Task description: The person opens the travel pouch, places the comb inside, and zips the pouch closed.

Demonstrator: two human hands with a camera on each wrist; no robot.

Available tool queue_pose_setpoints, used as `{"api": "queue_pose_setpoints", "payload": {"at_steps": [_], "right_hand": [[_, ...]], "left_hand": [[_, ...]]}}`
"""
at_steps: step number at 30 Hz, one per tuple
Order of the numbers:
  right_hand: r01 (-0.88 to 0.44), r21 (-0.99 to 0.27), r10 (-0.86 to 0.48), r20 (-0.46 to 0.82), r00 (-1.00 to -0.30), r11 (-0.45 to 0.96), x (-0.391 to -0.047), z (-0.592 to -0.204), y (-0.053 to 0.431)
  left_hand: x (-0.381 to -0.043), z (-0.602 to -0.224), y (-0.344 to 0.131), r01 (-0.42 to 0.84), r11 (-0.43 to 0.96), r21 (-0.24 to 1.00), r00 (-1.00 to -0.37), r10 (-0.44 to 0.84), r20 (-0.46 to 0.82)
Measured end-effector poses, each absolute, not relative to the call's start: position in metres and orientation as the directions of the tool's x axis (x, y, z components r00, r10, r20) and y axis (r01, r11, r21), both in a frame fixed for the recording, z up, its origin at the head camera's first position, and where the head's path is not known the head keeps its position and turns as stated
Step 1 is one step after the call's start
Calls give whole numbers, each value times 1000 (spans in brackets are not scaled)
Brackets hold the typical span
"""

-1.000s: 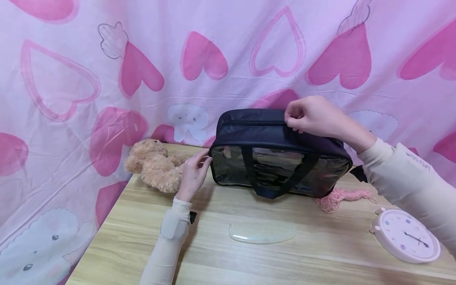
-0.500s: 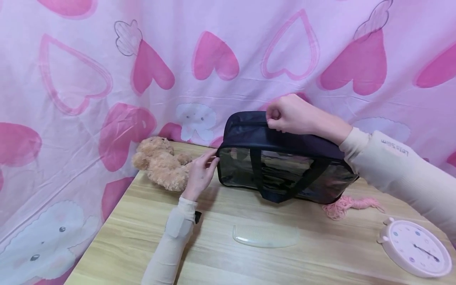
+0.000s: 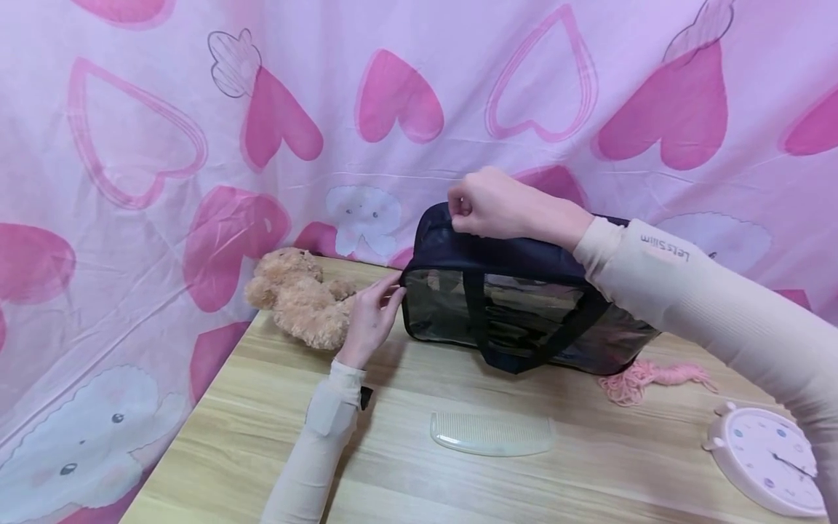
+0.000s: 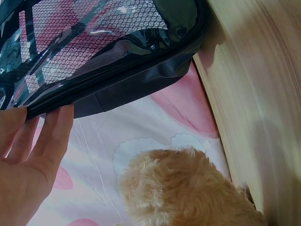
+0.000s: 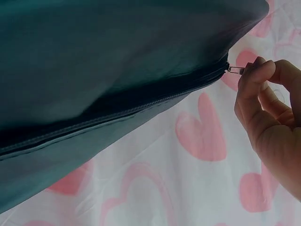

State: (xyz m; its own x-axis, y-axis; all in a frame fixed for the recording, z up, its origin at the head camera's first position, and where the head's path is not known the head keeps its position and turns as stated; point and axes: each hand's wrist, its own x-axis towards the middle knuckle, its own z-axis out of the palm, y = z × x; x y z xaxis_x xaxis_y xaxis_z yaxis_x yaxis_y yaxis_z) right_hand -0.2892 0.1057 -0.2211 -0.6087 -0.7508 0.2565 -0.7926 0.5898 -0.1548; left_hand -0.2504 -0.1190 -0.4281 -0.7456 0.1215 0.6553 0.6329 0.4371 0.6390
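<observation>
A black zip bag (image 3: 435, 244) with clear panels and a dark strap handle (image 3: 524, 356) stands upright at the back of the table. My right hand (image 3: 504, 204) is over the bag's top left part, pinching the zipper pull (image 5: 236, 70) between thumb and finger. From the slider, the zipper teeth (image 5: 108, 117) run back along the dark top. At the bag's left side, my left hand (image 3: 372, 316) pinches the piped edge (image 4: 80, 92), thumb on the front and fingers behind it. A mesh pattern shows through the clear panel in the left wrist view.
A fluffy tan plush toy (image 3: 310, 306) lies left of the bag, close to my left hand. In front is a pale comb (image 3: 492, 435). Pink cord (image 3: 657, 378) and a round pink clock (image 3: 759, 455) lie to the right. A heart-print curtain (image 3: 399, 102) hangs behind.
My right hand has moved left along the bag's top with the zipper pull. The left hand stays at the bag's left edge. The head view has shifted slightly.
</observation>
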Motion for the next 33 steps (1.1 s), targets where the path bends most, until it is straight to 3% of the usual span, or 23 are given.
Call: {"api": "queue_pose_setpoints", "payload": {"at_steps": [19,33], "right_hand": [[-787,-153,-751,238,-616,598,-289,-219,90],[-844,-286,-809,265,-524,453,-233,-240,116]], "left_hand": [[-250,-429,-123,639,437,633,-741,128,660],[-249,-433,-124,615,454,645,-759,120,640]]}}
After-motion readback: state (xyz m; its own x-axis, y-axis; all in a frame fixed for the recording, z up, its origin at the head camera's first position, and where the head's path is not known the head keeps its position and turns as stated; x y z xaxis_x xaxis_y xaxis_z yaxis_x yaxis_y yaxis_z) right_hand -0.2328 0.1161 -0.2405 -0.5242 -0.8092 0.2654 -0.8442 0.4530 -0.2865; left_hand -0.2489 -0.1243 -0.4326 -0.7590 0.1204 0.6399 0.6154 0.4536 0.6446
